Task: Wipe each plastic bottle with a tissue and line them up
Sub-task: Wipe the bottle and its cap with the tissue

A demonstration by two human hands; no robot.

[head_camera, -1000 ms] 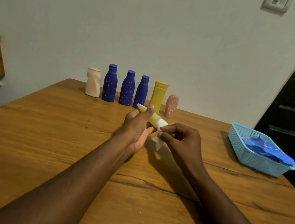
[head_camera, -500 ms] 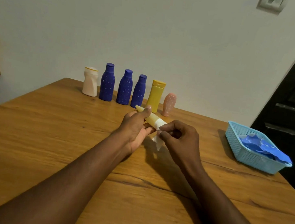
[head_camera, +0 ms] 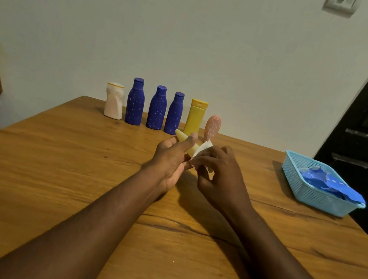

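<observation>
Above the table (head_camera: 56,168), left hand (head_camera: 170,161) grips a small pale yellow bottle (head_camera: 181,136), its tip tilted up toward the wall. The right hand (head_camera: 218,175) pinches a white tissue (head_camera: 204,148) against the bottle's lower part. Behind, 6 bottles (head_camera: 157,108) stand upright in a row at the far edge; blue basket (head_camera: 312,195) at right.

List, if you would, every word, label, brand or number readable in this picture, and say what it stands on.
No readable text anywhere in this view.
Three dark blue plastic bottles: only white flecks, no letters.
White plastic bottle, tall yellow plastic bottle, pink speckled bottle: no legible print.
Small pale yellow bottle held by the left hand, white tissue in the right hand: nothing legible.
Light blue plastic basket: nothing legible.
</observation>
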